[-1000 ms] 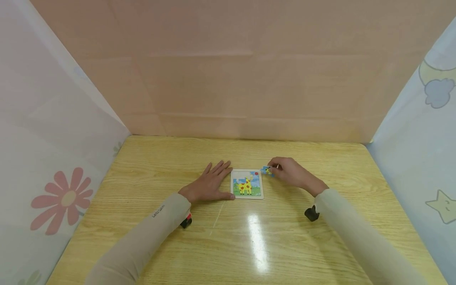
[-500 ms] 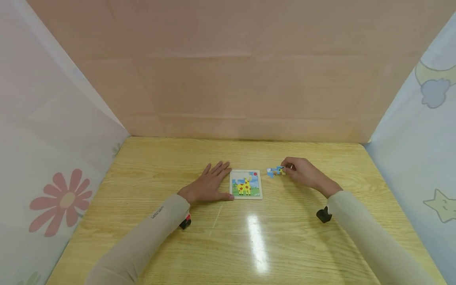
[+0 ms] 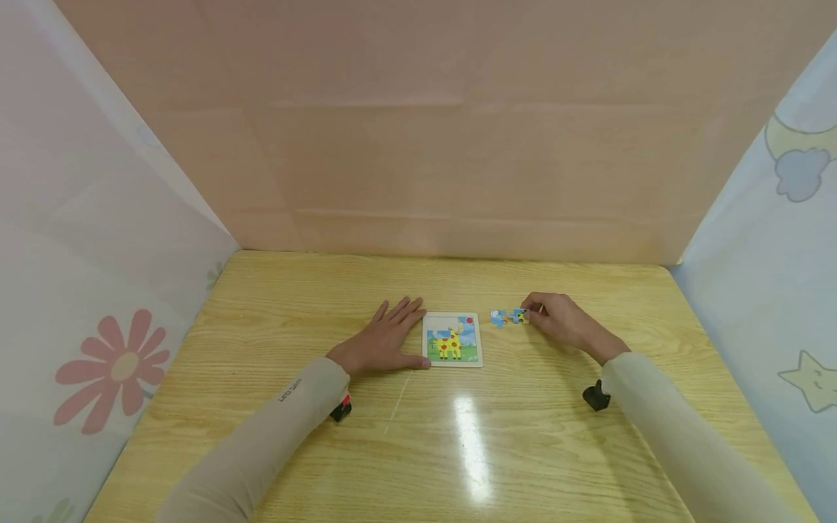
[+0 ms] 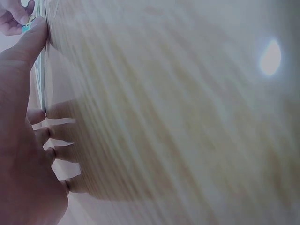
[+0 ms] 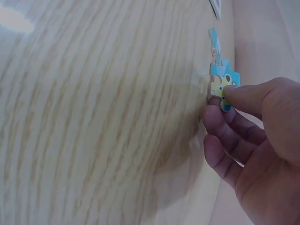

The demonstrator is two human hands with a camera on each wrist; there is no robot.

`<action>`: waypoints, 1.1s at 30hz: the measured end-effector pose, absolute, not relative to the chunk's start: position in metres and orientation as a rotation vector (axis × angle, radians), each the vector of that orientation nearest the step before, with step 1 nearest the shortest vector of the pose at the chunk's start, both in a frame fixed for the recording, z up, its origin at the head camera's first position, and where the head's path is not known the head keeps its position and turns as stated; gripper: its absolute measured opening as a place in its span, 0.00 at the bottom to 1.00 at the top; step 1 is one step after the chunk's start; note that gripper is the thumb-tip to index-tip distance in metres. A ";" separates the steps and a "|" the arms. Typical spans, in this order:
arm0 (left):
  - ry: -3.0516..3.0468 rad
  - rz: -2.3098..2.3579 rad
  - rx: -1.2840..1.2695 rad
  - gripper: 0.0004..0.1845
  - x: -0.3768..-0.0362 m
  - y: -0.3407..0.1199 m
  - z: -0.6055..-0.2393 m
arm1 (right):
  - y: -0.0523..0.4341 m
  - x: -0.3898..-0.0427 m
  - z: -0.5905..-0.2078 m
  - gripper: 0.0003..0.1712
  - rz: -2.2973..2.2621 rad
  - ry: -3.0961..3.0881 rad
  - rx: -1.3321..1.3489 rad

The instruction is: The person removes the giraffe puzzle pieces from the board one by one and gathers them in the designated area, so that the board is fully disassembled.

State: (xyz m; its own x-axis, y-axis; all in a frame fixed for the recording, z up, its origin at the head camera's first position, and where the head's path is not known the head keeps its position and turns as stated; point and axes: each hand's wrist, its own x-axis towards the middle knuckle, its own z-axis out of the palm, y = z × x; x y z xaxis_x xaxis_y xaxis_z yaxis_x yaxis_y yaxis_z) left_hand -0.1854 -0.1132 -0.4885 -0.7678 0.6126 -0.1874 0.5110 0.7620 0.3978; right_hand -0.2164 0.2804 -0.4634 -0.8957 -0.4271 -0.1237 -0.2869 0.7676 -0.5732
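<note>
A square jigsaw board (image 3: 451, 363) with a giraffe picture lies on the table, its top-left area bare and pale. My left hand (image 3: 382, 341) lies spread at the board's left side, thumb on the lower-left corner and fingertips at the upper-left corner. To the right of the board, my right hand (image 3: 561, 319) pinches a blue and yellow puzzle piece (image 5: 220, 80) between thumb and fingers, tilted close over the table. Just left of it lies a second, mostly blue puzzle piece (image 3: 498, 317). In the left wrist view the thumb (image 4: 33, 42) covers part of the board.
The wooden table (image 3: 418, 450) ends at a brown back wall (image 3: 418, 167). Patterned panels stand at both sides, with a flower (image 3: 124, 367) on the left one and a star (image 3: 814, 379) on the right one.
My right hand has moved right, away from the board's upper-right corner. The second piece now shows on the table, a little apart from the pinched one. My left hand has stayed in place.
</note>
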 end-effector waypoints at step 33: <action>2.656 0.438 0.858 0.59 -0.187 -0.112 -0.492 | 0.277 -0.220 -0.474 0.10 -0.858 2.748 -0.539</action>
